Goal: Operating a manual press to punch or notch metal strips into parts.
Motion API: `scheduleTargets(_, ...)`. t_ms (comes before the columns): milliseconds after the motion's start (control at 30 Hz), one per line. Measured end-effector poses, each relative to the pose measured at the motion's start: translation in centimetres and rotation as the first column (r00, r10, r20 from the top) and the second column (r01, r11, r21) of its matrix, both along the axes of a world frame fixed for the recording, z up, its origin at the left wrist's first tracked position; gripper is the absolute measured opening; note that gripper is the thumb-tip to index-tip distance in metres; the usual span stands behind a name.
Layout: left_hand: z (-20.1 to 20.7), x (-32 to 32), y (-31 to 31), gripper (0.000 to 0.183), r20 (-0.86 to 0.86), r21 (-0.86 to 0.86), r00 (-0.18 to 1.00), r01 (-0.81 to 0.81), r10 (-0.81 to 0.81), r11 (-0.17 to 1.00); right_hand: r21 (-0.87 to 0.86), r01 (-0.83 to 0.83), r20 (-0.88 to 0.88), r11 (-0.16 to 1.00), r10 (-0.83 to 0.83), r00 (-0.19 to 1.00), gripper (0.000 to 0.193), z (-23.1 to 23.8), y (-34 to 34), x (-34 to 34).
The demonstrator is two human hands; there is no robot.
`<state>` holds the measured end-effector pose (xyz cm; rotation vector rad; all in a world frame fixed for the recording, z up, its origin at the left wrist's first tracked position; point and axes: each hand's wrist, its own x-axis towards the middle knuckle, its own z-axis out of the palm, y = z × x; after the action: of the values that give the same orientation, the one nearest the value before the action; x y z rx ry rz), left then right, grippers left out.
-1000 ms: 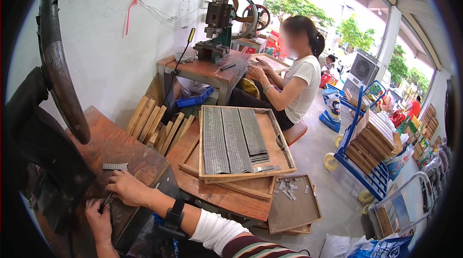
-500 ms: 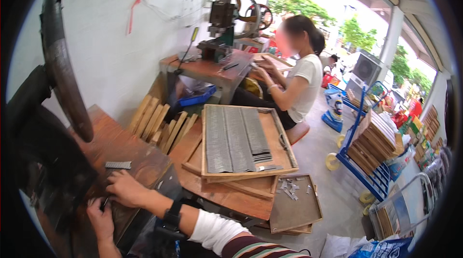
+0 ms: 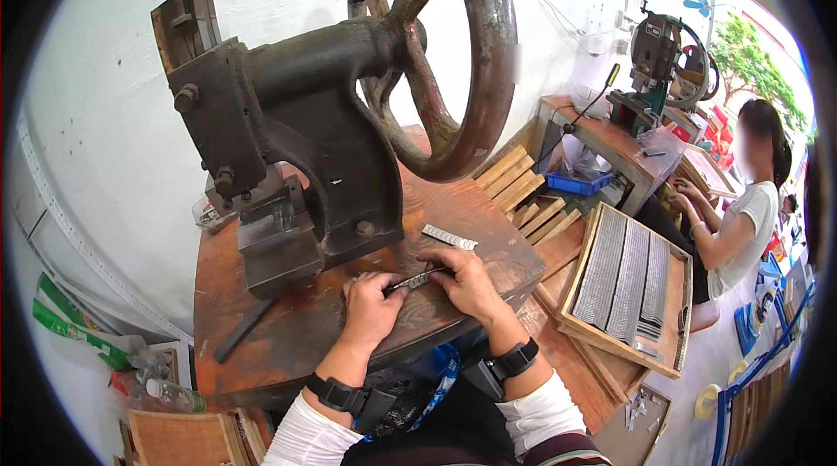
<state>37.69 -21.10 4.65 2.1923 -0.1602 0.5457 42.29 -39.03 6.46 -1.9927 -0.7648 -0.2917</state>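
Both my hands rest on a worn wooden bench point(image 3: 261, 326) in front of a heavy iron press point(image 3: 296, 152) with a large flywheel point(image 3: 471, 56). My left hand point(image 3: 370, 309) and my right hand point(image 3: 466, 278) together pinch a thin strip of small metal pieces point(image 3: 417, 279), one hand at each end. A second, similar strip point(image 3: 449, 237) lies on the bench just beyond my right hand. Black bands sit on both wrists.
A wooden tray point(image 3: 628, 292) holding rows of metal strips lies to the right, with wooden slats point(image 3: 523, 191) behind it. Another person point(image 3: 741, 213) sits at a second bench point(image 3: 610, 139) with another press point(image 3: 658, 52). Bottles point(image 3: 166, 392) lie at lower left.
The view has swung left, from the person and tray toward the press and bench. My hands now hold the strip closer to mid-bench.
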Motion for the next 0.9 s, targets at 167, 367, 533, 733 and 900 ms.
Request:
scheduleTargets(167, 0.6, -0.1, -0.6, 0.016, 0.079, 0.123, 0.996, -0.038, 0.029, 0.992, 0.079, 0.008, 0.001, 0.997, -0.008, 1.0, 0.037, 0.3, -0.3, -0.3)
scheduleTargets(367, 0.3, 0.2, -0.4, 0.016, 0.035, 0.12, 0.997, -0.075, 0.071, 0.99, 0.081, -0.009, -0.089, 0.997, 0.017, 0.996, 0.036, 0.5, -0.4, 0.1)
scheduleTargets(533, 0.3, 0.2, -0.6, 0.016, 0.064, 0.132, 0.995, -0.084, 0.076, 0.988, -0.242, 0.091, 0.213, 0.966, -0.038, 0.976, 0.03, -0.3, -0.1, 0.1)
scheduleTargets(733, 0.4, 0.1, -0.6, 0.015, 0.059, 0.156, 0.994, -0.098, 0.089, 0.983, -0.257, 0.063, 0.169, 0.964, -0.02, 0.985, 0.025, -0.7, -0.1, 0.3)
scheduleTargets(900, 0.2, 0.3, -0.7, 0.015, 0.067, 0.148, 0.993, -0.11, 0.101, 0.983, -0.098, 0.014, 0.067, 0.995, -0.007, 0.998, 0.023, -0.7, -0.1, 0.3)
